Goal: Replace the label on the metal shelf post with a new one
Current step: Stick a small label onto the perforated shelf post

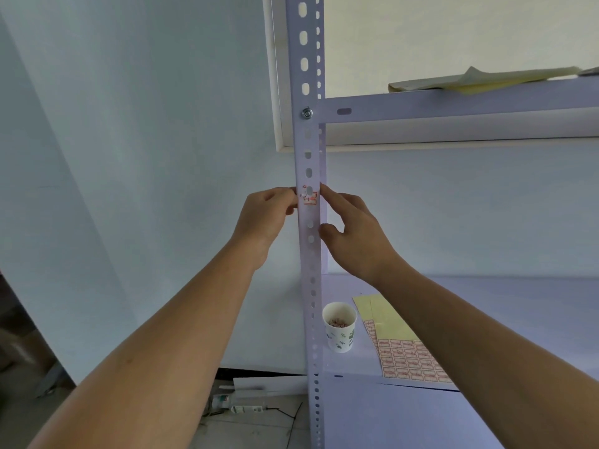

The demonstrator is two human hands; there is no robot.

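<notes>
- Left hand (269, 215): fingers curled, tips pinching the left edge of the label (310, 198).
- Right hand (353, 234): forefinger straight, pressed on the right edge of the shelf post (311, 286) at label height; thumb touches the post lower down; grasping nothing.
- Label: red print, ragged, stuck on the post face across a slot.
- Lower shelf (502, 312), front left corner: paper cup (339, 332), label sheet (408, 354) just beside it.
</notes>
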